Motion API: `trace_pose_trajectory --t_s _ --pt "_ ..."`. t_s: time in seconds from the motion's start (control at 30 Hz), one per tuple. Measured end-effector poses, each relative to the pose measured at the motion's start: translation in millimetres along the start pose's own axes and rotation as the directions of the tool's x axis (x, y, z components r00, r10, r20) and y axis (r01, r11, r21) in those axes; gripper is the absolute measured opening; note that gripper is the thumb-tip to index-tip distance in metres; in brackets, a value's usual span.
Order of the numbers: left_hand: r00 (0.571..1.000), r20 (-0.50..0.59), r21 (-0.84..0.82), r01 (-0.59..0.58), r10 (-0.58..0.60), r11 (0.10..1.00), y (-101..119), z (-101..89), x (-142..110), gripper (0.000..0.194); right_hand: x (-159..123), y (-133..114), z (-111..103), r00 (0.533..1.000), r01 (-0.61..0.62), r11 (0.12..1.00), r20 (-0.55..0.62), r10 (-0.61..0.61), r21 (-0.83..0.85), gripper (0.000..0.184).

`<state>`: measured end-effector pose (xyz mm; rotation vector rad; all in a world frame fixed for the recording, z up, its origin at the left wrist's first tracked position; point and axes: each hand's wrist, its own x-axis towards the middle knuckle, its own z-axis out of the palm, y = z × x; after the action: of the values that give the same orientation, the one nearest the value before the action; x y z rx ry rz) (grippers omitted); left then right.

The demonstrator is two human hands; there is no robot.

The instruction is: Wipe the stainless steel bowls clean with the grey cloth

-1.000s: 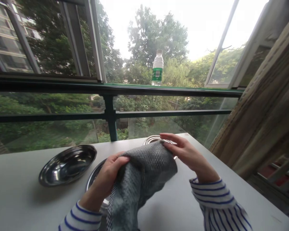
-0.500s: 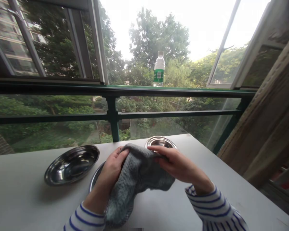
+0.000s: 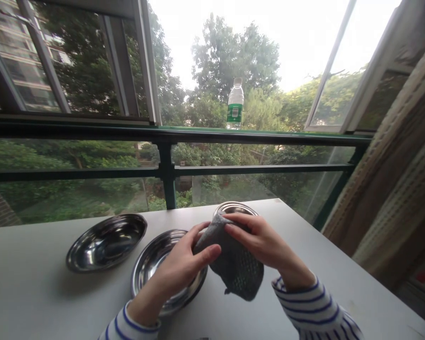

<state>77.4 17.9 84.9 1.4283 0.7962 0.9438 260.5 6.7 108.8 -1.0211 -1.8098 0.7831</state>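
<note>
I'm reading the head cam: grey textured towel (image 3: 235,267) is hanging from the R hand (image 3: 265,245), R grip clamped on its upper end, thumb hidden behind the cloth. L hand (image 3: 182,267) is spreading open, grip apart, and is touching the towel's L edge. Towel's lower end is hanging over the worktop (image 3: 38,278); I can't confirm contact. Steel bowl (image 3: 152,264) is lying under the L hand, its rim just beside the towel. Second steel bowl (image 3: 106,243) is sitting to the L, near the first. Third steel bowl (image 3: 233,208) is sitting near the far worktop edge, partly hidden behind hands & towel. Striped sleeves (image 3: 311,307) are running off the bottom frame edge. Water bottle (image 3: 235,105) is standing on the railing (image 3: 286,137), beyond the worktop.
</note>
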Motion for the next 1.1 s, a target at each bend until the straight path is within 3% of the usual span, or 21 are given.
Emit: trace_pose_trajectory --t_s 0.13,0.2,0.3,0.4,0.5,0.53,0.6,0.7,0.77,0.87,1.0,1.1 --pt "1.000 0.007 -0.201 0.030 -0.029 0.979 2.0 4.1 -1.7 0.032 -3.0 2.6 1.2 0.995 0.068 0.992 -0.070 -0.076 -0.108 0.025" --pt "0.998 -0.009 -0.278 0.053 -0.058 0.959 4.3 5.6 -3.2 0.028 -4.0 6.1 0.9 0.993 0.064 0.991 -0.087 -0.074 -0.119 0.038" --pt "0.996 -0.010 -0.348 0.083 -0.093 0.934 4.6 7.4 -3.1 0.028 -2.6 11.0 2.3 1.000 0.003 1.000 -0.006 -0.003 0.013 0.058" --pt "0.986 -0.093 -0.285 0.104 -0.135 0.953 -2.1 8.0 1.5 0.024 0.9 12.5 7.7 0.996 0.029 0.999 -0.083 -0.028 0.014 0.033" --pt "0.968 -0.200 -0.173 0.115 -0.149 0.978 -9.9 7.1 7.0 0.026 1.4 11.6 15.5 0.956 0.130 0.980 -0.244 -0.164 -0.149 0.019" --pt "0.960 -0.232 -0.187 0.114 -0.157 0.976 -10.8 6.3 8.0 0.025 0.5 11.1 18.3 0.940 0.184 0.955 -0.241 -0.240 -0.231 0.021" --pt "0.949 -0.253 -0.340 0.096 -0.189 0.936 -9.2 4.4 8.8 0.022 -2.0 10.1 23.9 0.909 0.322 0.857 -0.123 -0.399 -0.401 0.026" --pt "0.968 -0.153 -0.626 0.061 -0.199 0.778 -1.4 1.3 7.6 0.023 -6.0 9.7 32.2 0.866 0.471 0.684 0.146 -0.478 -0.557 0.034" --pt "0.978 -0.104 -0.682 0.063 -0.182 0.729 2.8 0.3 6.2 0.025 -8.7 12.0 36.8 0.867 0.482 0.637 0.223 -0.445 -0.601 0.045" --pt "0.979 -0.044 -0.678 0.118 -0.200 0.725 3.5 1.1 3.5 0.025 -14.4 21.7 40.3 0.871 0.467 0.635 0.199 -0.448 -0.615 0.052" --pt "0.971 0.174 -0.614 0.238 -0.165 0.753 0.6 2.8 -1.6 0.036 -26.4 42.8 39.4 0.847 0.479 0.675 0.093 -0.523 -0.561 0.043" --pt "0.969 0.112 -0.446 0.248 -0.221 0.860 2.2 1.3 -4.7 0.040 -35.2 57.5 38.8 0.867 0.435 0.776 -0.021 -0.498 -0.456 0.046"
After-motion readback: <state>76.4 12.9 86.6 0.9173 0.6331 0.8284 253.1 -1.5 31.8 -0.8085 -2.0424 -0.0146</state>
